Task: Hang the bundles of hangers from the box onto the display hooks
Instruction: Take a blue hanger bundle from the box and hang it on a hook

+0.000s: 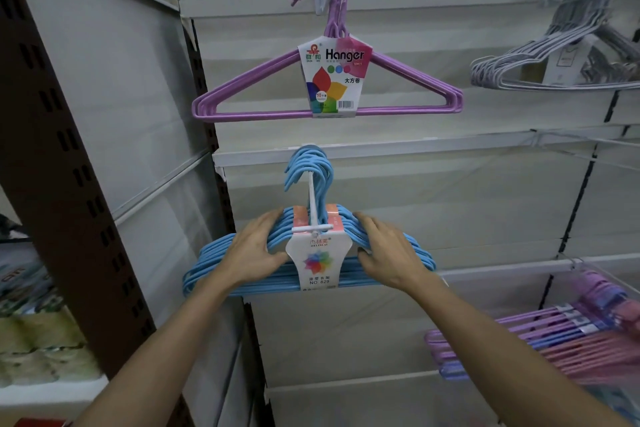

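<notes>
Two bare forearms reach up to one blue hanger bundle, the landmark here. The left hand grips its left shoulder, fingers curled over the top wires and thumb lying beneath beside the card label; the right hand grips the right shoulder in mirror fashion, fingers curled over the wires, thumb tucked under. The bundle's clustered hooks sit over one white display hook, whose cross-tip shows in front of the label. Lower right of the bundle, one stack of purple and pink hanger packs lies flat on a shelf; their number cannot be counted. Directly above the bundle, one purple hanger bundle with a "Hanger" card hangs from a second hook. Upper right of it, one blurred pale lilac hanger bundle hangs well apart. Left of the bundle stands one brown slotted upright
</notes>
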### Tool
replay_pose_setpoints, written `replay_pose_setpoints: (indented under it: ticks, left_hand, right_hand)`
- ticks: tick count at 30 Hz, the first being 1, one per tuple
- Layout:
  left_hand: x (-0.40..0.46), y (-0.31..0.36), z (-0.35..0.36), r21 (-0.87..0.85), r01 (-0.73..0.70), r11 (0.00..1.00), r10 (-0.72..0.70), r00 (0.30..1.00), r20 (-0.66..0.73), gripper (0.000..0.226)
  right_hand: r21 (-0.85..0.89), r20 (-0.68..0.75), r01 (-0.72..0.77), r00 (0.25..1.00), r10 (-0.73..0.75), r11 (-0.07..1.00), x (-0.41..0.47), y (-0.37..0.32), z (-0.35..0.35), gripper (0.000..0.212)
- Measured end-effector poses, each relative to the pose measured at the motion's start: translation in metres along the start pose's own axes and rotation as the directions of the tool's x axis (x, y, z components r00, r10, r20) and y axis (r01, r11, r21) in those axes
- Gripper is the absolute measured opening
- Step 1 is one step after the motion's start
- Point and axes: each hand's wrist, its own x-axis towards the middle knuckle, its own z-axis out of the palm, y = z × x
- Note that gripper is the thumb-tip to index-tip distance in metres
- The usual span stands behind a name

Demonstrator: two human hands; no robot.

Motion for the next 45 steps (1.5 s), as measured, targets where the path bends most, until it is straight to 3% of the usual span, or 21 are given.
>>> replay_pose_setpoints:
  ticks: [3, 7, 9, 12, 18, 27, 32, 37, 45]
  left_hand:
    - [-0.015, 0.018, -0.010, -0.113, -0.020, 0.993, 0.015, 0.999, -0.046, 0.085]
    - [-0.039, 0.041, -0.013, -0.192, -0.155, 0.969, 0.095, 0.953, -0.288, 0.041]
    - [-0.049, 0.048, -0.009, -0.211, -0.200, 0.957, 0.105, 0.914, -0.391, 0.024]
    - [-0.061, 0.070, 0.000, -0.236, -0.242, 0.941, 0.120, 0.892, -0.436, 0.019]
    - [-0.073, 0.124, 0.032, -0.361, -0.316, 0.877, 0.196, 0.923, -0.331, 0.015]
    - [-0.068, 0.266, 0.098, -0.621, -0.422, 0.660, 0.324, 0.906, -0.271, 0.016]
    - [-0.069, 0.356, 0.153, -0.758, -0.413, 0.505, 0.383, 0.894, -0.232, 0.029]
    - [-0.078, 0.439, 0.214, -0.864, -0.344, 0.367, 0.445, 0.881, -0.162, 0.019]
    - [-0.096, 0.561, 0.293, -0.928, -0.240, 0.285, 0.598, 0.802, -0.024, 0.019]
  right_hand:
    - [-0.045, 0.033, 0.033, 0.999, -0.032, 0.998, -0.007, 0.003, -0.017, 0.074]
    - [-0.038, 0.051, 0.063, 0.997, -0.061, 0.997, -0.022, 0.009, -0.041, 0.067]
    - [-0.029, 0.003, 0.063, 0.998, -0.063, 0.998, -0.030, 0.015, -0.051, 0.057]
    - [0.017, -0.099, 0.038, 0.994, -0.036, 0.999, -0.046, 0.025, -0.066, 0.047]
    - [0.044, -0.186, -0.031, 0.982, 0.039, 0.999, -0.100, 0.054, -0.105, 0.030]
    - [0.045, -0.207, -0.226, 0.951, 0.231, 0.973, -0.215, 0.122, -0.175, 0.023]
    - [0.008, -0.261, -0.375, 0.894, 0.364, 0.927, -0.294, 0.172, -0.214, 0.025]
    - [-0.078, -0.304, -0.531, 0.819, 0.487, 0.844, -0.377, 0.218, -0.251, 0.028]
    - [-0.072, -0.383, -0.730, 0.649, 0.657, 0.680, -0.499, 0.270, -0.297, 0.022]
